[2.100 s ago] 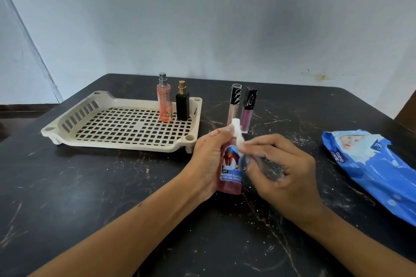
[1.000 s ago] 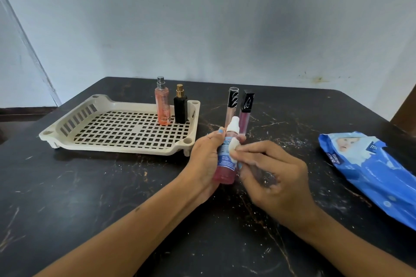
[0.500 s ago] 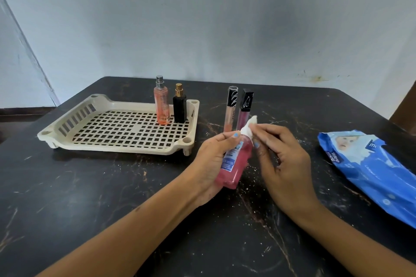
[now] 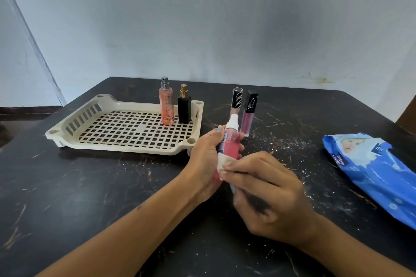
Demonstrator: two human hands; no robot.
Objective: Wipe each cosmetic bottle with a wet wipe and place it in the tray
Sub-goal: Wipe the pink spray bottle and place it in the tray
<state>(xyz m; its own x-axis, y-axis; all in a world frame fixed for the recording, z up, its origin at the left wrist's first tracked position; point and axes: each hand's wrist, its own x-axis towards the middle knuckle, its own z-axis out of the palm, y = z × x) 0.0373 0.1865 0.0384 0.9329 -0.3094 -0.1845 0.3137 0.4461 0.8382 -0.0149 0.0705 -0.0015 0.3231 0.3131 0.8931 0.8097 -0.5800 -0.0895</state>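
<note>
My left hand (image 4: pixel 206 159) grips a pink spray bottle (image 4: pixel 230 141) with a white cap, held upright above the table. My right hand (image 4: pixel 265 195) pinches a small wet wipe (image 4: pixel 222 163) against the bottle's lower part. A cream slotted tray (image 4: pixel 108 128) lies to the left. In its far right corner stand an orange spray bottle (image 4: pixel 166 103) and a black bottle (image 4: pixel 184 105) with a gold cap. Two lip gloss tubes, one pale (image 4: pixel 236 102) and one pink (image 4: pixel 248 112), stand on the table behind the held bottle.
A blue wet wipe pack (image 4: pixel 373 171) lies at the right side of the black marbled table (image 4: pixel 90 186). A pale wall rises behind the table's far edge. White specks are scattered near the tubes.
The pink bottle went from tilted to upright. My right hand slid from the cap down to the bottle's lower body with the wipe.
</note>
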